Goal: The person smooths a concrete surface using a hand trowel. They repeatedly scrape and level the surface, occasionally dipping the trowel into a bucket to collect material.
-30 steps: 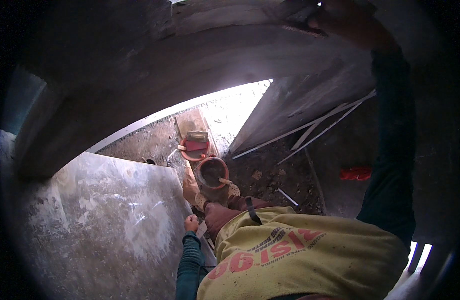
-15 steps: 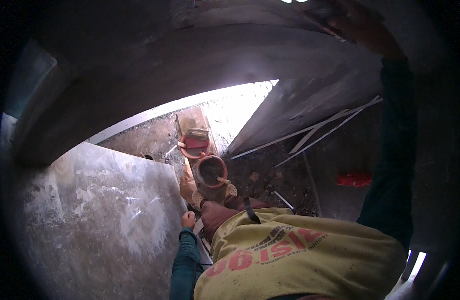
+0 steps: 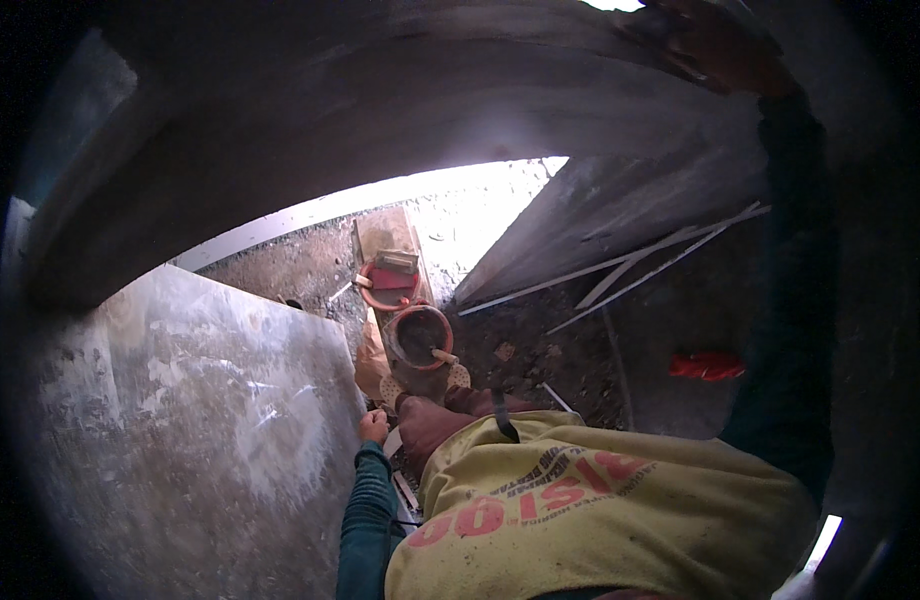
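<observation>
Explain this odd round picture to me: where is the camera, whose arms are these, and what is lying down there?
A fisheye camera on a person's head looks down, so straight edges bend. The yellow shirt is the person's own. Their left hand, in a teal sleeve, hangs beside a grey plastered wall; I cannot tell whether it holds anything. Their right hand is raised to the concrete surface overhead; its grip is too dark to judge. On the dirt floor below sit two reddish pans, a wooden board, thin pale strips and a red object.
</observation>
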`<state>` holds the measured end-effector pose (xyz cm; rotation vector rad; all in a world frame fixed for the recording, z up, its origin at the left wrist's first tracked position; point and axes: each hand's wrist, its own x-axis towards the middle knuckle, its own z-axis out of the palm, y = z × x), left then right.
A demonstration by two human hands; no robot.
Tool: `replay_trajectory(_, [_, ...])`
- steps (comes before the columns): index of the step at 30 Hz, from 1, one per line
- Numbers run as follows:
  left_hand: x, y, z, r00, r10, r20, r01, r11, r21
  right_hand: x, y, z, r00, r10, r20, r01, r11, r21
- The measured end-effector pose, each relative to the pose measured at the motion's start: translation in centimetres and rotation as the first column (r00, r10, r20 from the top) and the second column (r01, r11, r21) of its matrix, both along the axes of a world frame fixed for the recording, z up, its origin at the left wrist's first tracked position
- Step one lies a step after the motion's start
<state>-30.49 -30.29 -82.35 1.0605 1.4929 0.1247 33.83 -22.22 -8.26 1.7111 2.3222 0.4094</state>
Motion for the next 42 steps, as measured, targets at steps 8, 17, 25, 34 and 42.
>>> replay_trajectory(8, [-0.6,0.0,2.9,0.986,-0.077,-0.148,0.066,0.995,-0.073,-8.3,-0.4,1.4,0.886,-0.055,-0.46,0.088,0.995,0.05])
replay_trajectory(17, [1.5,1.2,3.5,0.999,-0.016,-0.052,0.015,1.0,-0.025,-11.4,3.9,0.2,0.788,0.111,-0.606,-0.198,0.977,-0.078])
replay_trajectory(25, [-1.4,-0.4,0.3,0.998,0.062,-0.025,-0.064,0.991,-0.114,-5.8,0.8,1.6,0.973,-0.015,-0.231,0.045,0.991,0.128])
replay_trajectory(34, [-0.5,1.2,0.9,0.998,0.057,-0.017,-0.058,0.996,-0.062,-13.7,3.7,0.1,0.747,0.189,-0.637,-0.268,0.963,-0.03])
replay_trajectory(42, [-2.6,-0.7,-3.9,0.997,0.017,-0.079,-0.024,0.995,-0.094,-14.2,4.4,0.5,0.774,0.318,-0.548,-0.36,0.932,0.032])
